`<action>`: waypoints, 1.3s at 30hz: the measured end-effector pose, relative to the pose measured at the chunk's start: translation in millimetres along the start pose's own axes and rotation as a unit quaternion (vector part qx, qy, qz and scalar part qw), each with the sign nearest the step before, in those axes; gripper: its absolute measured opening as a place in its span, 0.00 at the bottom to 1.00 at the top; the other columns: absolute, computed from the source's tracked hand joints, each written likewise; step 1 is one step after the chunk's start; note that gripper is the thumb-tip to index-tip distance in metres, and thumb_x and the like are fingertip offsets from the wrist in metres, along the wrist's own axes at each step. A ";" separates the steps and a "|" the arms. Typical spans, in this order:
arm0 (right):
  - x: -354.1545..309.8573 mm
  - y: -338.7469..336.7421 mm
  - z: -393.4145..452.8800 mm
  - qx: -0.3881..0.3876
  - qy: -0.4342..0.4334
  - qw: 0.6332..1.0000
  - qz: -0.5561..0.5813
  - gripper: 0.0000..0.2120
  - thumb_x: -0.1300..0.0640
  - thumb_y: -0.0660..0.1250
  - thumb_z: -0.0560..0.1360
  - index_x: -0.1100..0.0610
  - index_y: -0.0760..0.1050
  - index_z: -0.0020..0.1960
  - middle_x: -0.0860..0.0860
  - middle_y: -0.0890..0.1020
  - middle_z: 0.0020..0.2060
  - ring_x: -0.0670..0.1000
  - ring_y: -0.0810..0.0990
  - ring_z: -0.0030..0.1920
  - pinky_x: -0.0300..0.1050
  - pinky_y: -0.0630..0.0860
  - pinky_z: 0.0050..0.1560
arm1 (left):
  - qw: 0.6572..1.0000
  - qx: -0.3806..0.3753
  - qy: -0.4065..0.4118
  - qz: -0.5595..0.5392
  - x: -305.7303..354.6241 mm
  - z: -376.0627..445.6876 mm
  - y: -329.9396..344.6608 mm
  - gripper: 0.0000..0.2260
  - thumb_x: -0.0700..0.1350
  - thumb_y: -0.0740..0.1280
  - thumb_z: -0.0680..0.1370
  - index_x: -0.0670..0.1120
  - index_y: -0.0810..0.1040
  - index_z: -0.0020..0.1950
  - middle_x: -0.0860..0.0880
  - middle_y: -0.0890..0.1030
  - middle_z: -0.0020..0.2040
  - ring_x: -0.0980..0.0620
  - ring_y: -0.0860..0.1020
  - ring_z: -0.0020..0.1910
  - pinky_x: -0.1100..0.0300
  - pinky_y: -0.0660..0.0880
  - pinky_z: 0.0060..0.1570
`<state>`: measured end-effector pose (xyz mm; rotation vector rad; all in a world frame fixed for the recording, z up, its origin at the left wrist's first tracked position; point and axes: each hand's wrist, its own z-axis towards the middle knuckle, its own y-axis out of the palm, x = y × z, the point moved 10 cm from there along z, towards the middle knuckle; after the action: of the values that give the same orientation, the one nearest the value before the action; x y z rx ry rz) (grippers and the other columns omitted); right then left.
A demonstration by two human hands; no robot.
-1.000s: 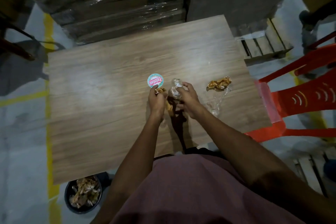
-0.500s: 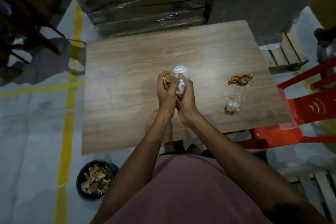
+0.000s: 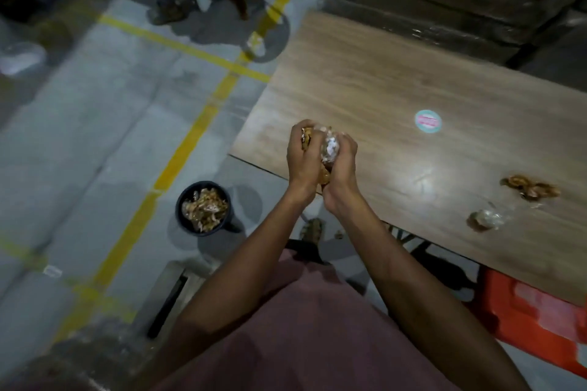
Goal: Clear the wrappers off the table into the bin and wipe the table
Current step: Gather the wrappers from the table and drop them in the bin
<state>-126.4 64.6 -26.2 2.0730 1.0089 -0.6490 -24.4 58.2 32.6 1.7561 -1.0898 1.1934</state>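
While the view swings left toward the floor, compared with half a second ago, the round black plastic bin (image 3: 204, 207), already holding crumpled wrappers, sits much nearer the middle of the picture, on the grey floor just off the near left corner of the wood-grain table (image 3: 365, 86). A yellow floor line (image 3: 178, 159) runs past the bin.

To the right of the bin, both hands are raised together at the table's near left edge. The left hand (image 3: 301, 157) is clenched around a brown crumpled wrapper (image 3: 306, 139); the right hand (image 3: 344, 159) grasps a clear crinkled plastic wrapper (image 3: 329, 147). The two hands press against each other, so the load forms one bundle. One second ago these hands worked low on the table surface beside the sticker; now the bundle is lifted clear of it. This indicates that the gathered load is probably ready for transfer to the bin.

Further right, a round teal-and-pink sticker (image 3: 428, 120) lies flat on the table. Near the right end, a clear balled wrapper (image 3: 486, 219) and a brown twisted wrapper (image 3: 530, 187) lie close together, unmoved. A red plastic chair (image 3: 536, 320) stands below. Clearing is therefore incomplete, and wiping is not yet begun; no cloth is visible.
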 end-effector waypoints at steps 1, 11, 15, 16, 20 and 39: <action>13.5 13.4 -7.1 -0.011 0.011 1.000 -0.004 0.17 0.46 0.65 0.77 0.55 0.76 0.61 0.50 0.81 0.44 0.47 0.83 0.43 0.43 0.78 0.40 | 1.000 0.023 0.000 -0.006 1.5 -1.3 -20.1 0.08 0.42 0.65 0.79 0.47 0.77 0.58 0.47 0.82 0.48 0.51 0.82 0.43 0.56 0.80 0.41; 135.3 156.9 -37.1 -0.095 0.056 0.984 -0.137 0.26 0.45 0.67 0.69 0.58 0.75 0.62 0.56 0.81 0.51 0.53 0.84 0.50 0.44 0.79 0.37 | 0.979 0.187 -0.020 -0.081 -2.0 21.1 -217.7 0.09 0.44 0.64 0.79 0.49 0.76 0.59 0.47 0.81 0.47 0.53 0.80 0.39 0.59 0.76 0.37; 193.4 223.0 -45.2 -0.135 0.093 0.963 -0.212 0.07 0.52 0.65 0.78 0.56 0.76 0.49 0.55 0.80 0.42 0.53 0.83 0.41 0.40 0.75 0.31 | 0.969 0.213 -0.057 -0.109 -18.1 43.1 -304.1 0.09 0.45 0.65 0.81 0.50 0.75 0.60 0.47 0.81 0.47 0.52 0.81 0.41 0.56 0.78 0.38; 206.7 238.8 -44.0 -0.142 0.100 0.960 -0.221 0.06 0.54 0.64 0.79 0.55 0.76 0.45 0.55 0.80 0.41 0.53 0.82 0.40 0.39 0.74 0.30 | 0.966 0.218 -0.064 -0.121 -21.6 51.2 -324.3 0.09 0.45 0.65 0.81 0.50 0.75 0.61 0.46 0.82 0.48 0.50 0.81 0.43 0.55 0.79 0.40; 266.8 282.3 -46.0 -0.172 0.143 0.933 -0.281 0.08 0.52 0.68 0.75 0.56 0.80 0.43 0.58 0.82 0.43 0.57 0.84 0.44 0.46 0.79 0.41 | 0.952 0.251 -0.112 -0.133 -44.3 63.1 -392.5 0.07 0.46 0.66 0.80 0.51 0.76 0.58 0.45 0.82 0.53 0.45 0.82 0.50 0.49 0.80 0.49; 536.2 254.0 152.0 -0.169 0.233 0.836 -0.468 0.15 0.50 0.70 0.78 0.57 0.80 0.60 0.58 0.85 0.56 0.59 0.84 0.57 0.53 0.84 0.49 | 0.866 0.314 -0.348 -0.173 -320.1 157.2 -530.7 0.15 0.55 0.61 0.84 0.47 0.78 0.64 0.48 0.83 0.51 0.50 0.81 0.48 0.55 0.80 0.47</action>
<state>365.5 77.2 -390.9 1.3397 2.2875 -0.3506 450.0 188.4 -375.8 2.8956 -0.7113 0.7171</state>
